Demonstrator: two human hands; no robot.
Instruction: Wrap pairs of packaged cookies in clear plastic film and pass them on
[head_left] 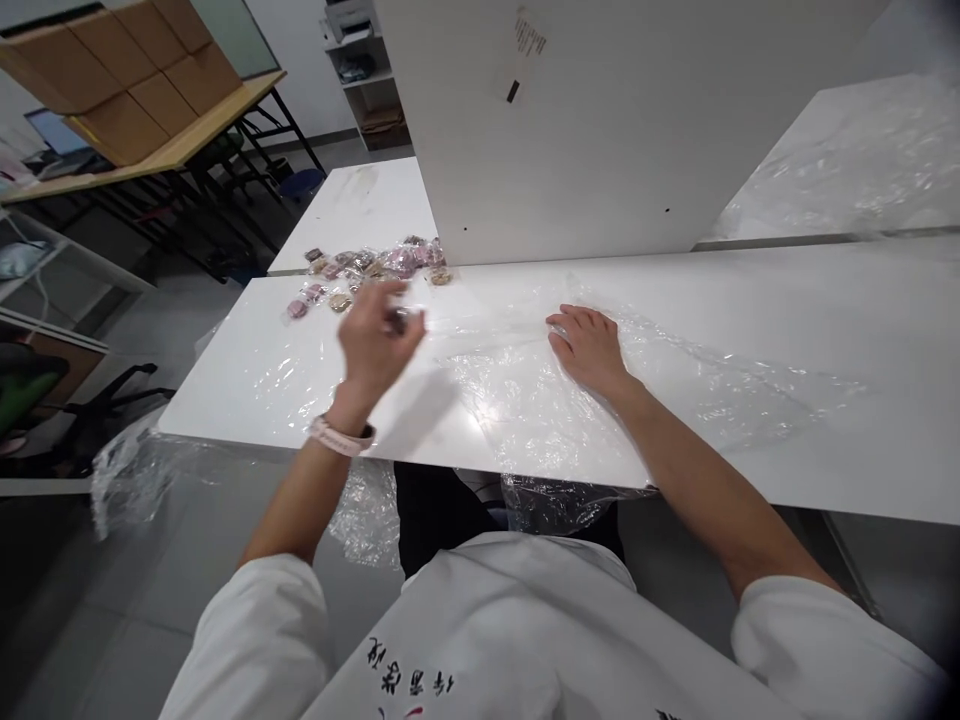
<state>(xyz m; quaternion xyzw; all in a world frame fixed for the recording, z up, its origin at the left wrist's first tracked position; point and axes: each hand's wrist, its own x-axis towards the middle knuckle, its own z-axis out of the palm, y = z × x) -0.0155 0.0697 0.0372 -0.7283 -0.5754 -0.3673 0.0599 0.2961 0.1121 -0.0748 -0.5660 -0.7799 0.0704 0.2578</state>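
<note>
My left hand (377, 335) is raised over the left part of the table, its fingers curled around a small dark wrapped piece (396, 320). Motion blurs that hand, and the piece is mostly hidden. Just beyond it lies a loose pile of small round wrapped pieces (405, 262), pink, tan and brown, each in clear film. My right hand (590, 347) rests palm down on a thin clear plastic bag or sheet (540, 400), fingers stretched out to the left. The plastic lies crumpled under and around it, spreading to the right.
A tall white panel (570, 150) stands at the table's (847, 300) back edge. More clear plastic (862, 160) covers a surface at the back right, and some hangs below the front edge (555, 500). Cardboard boxes (142, 75) stand on a wooden desk at the far left.
</note>
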